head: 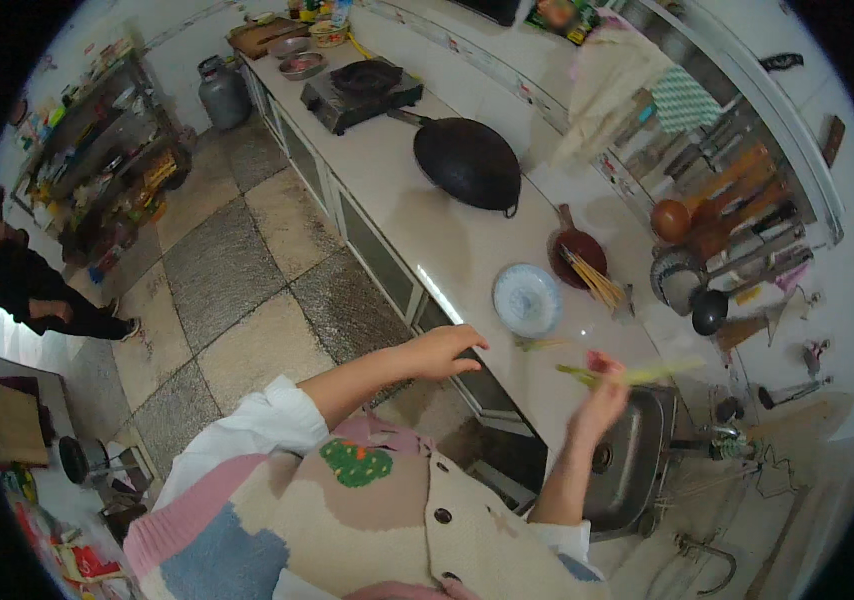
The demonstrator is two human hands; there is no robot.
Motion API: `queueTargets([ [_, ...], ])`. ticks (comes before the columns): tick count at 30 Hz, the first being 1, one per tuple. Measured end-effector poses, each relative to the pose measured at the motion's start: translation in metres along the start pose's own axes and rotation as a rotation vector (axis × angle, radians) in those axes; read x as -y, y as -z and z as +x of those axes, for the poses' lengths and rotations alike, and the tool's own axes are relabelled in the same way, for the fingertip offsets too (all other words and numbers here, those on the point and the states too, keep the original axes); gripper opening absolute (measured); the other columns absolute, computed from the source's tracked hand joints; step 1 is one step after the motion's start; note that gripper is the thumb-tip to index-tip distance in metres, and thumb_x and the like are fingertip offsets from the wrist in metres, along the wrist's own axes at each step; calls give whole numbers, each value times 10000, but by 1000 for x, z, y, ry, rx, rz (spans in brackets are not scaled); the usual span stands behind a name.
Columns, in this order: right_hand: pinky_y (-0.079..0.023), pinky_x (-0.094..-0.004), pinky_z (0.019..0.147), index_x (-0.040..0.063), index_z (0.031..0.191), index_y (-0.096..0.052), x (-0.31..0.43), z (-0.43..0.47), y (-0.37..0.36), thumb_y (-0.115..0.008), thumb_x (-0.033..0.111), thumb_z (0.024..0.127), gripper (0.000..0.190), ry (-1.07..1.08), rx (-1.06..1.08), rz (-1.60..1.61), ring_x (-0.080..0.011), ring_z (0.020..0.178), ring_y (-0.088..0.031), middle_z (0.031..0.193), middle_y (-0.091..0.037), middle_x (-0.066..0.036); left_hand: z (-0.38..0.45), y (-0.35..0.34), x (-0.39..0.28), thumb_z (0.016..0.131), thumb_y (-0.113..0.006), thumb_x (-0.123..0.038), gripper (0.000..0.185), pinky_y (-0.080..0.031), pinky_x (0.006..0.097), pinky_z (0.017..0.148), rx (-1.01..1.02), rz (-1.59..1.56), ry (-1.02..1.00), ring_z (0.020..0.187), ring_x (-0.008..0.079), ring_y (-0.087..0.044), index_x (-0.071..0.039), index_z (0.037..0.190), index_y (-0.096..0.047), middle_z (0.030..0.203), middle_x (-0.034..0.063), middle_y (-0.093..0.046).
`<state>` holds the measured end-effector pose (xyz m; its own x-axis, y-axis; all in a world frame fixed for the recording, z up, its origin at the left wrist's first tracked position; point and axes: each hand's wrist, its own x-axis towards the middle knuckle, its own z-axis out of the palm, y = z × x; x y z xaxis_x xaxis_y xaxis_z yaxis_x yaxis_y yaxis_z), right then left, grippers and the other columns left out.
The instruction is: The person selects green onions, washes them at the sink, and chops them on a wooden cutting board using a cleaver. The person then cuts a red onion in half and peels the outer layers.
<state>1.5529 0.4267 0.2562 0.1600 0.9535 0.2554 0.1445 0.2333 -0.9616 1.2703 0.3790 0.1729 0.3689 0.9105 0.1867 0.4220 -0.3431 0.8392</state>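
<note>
In my right hand (603, 390) is a long, pale green vegetable stalk (663, 370), partly blurred, held over the counter beside the sink. My left hand (448, 352) hangs at the counter's front edge, fingers apart and holding nothing. Between and beyond the hands a blue-and-white plate (526, 300) lies on the counter. Small green and pale pieces of vegetable (543, 344) rest just below the plate. Behind the plate stands a reddish-brown pan or bowl with a handle (573, 251), with a bundle of chopsticks (595, 283) leaning across it.
A metal sink (625, 469) adjoins the counter (442, 240) at right. Farther along are a black wok (468, 161), a portable gas stove (359, 94) and metal bowls (301, 66). Ladles (710, 311) and other utensils hang on the wall. A person (44, 285) stands at far left.
</note>
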Motion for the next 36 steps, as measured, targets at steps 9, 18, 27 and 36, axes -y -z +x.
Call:
queueTargets([
  [9,-310,-416,1136,36,1272,-611,3,-103,-315,-477,175,1037,304,156,993,215,-266,1415,-361,1538,-368,-149,-129,161,17,833,-701,-162,469,-444,403,1019,-353,66,280,1239,318,-541,-41,1269,-578,1304,158,-565],
  [18,-310,-397,1133,53,1369,-552,52,-201,-584,-539,171,997,391,164,1318,214,-285,1420,-361,1541,-352,-179,-301,323,117,919,-524,-100,292,-492,462,894,-718,26,410,1077,413,-614,-22,1194,-582,1119,234,-653],
  [27,-412,-411,1074,12,1464,-388,45,-117,-755,-589,326,992,601,-344,1734,77,-281,1335,-481,1480,-450,-149,-420,462,227,1023,-480,-161,212,-520,371,761,-1113,46,587,830,233,-661,3,1132,-558,920,141,-656],
  [36,-512,-479,902,81,1367,-546,-142,10,-857,-766,390,799,683,912,1655,-1283,-329,1062,-655,1137,-683,-164,-446,642,354,1019,-504,-215,206,-486,399,699,-1059,173,769,766,265,-632,-12,1027,-545,828,132,-627],
])
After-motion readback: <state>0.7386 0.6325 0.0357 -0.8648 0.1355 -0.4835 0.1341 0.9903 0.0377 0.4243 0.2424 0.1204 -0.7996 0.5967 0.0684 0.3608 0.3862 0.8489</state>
